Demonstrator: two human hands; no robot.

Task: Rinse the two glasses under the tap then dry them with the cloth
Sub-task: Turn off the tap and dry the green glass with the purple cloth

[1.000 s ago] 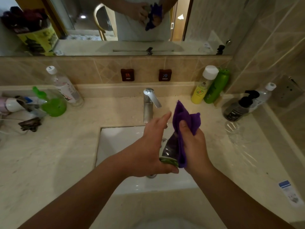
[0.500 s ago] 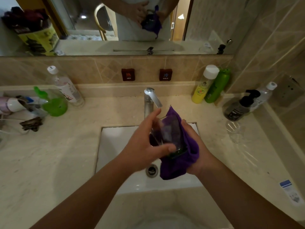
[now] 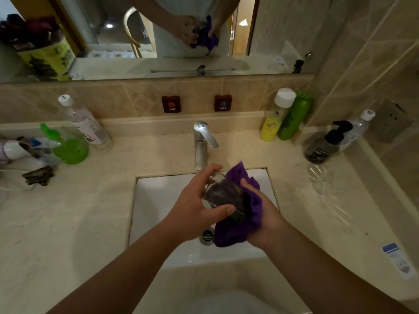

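Two hands meet over the white basin (image 3: 158, 200), working on one glass (image 3: 223, 196). The left hand (image 3: 192, 205) grips that glass, thumb curled along its near side and fingers wrapped over the far side. It is tilted, its thick base pointing up and away toward the tap (image 3: 201, 143). The right hand (image 3: 263, 214) holds the purple cloth (image 3: 238, 230) bunched against the glass; the cloth wraps the glass's right side and hangs below it, above the drain (image 3: 206, 236). Whether any cloth is pushed inside the glass I cannot tell.

A second glass (image 3: 319, 177) stands apart on the counter (image 3: 90, 223), to the right of the basin, just in front of a dark pump bottle (image 3: 326, 146). Beside that bottle, toward the right back corner, is a clear bottle with a white cap (image 3: 360, 125).

At the counter's back edge, right of the tap, a yellow bottle (image 3: 274, 118) and a green bottle (image 3: 294, 118) lean together. On the tiled wall behind the tap sit two dark plaques, one marked HOT (image 3: 171, 104) and one marked COLD (image 3: 223, 103). Toward the left back corner stand a clear water bottle (image 3: 84, 121) and a cup of green liquid (image 3: 70, 148), with small clutter beside them that is too blurred to name. Near the right front edge lies a small sachet (image 3: 395, 259).

The mirror (image 3: 158, 30) above repeats the hands and cloth.
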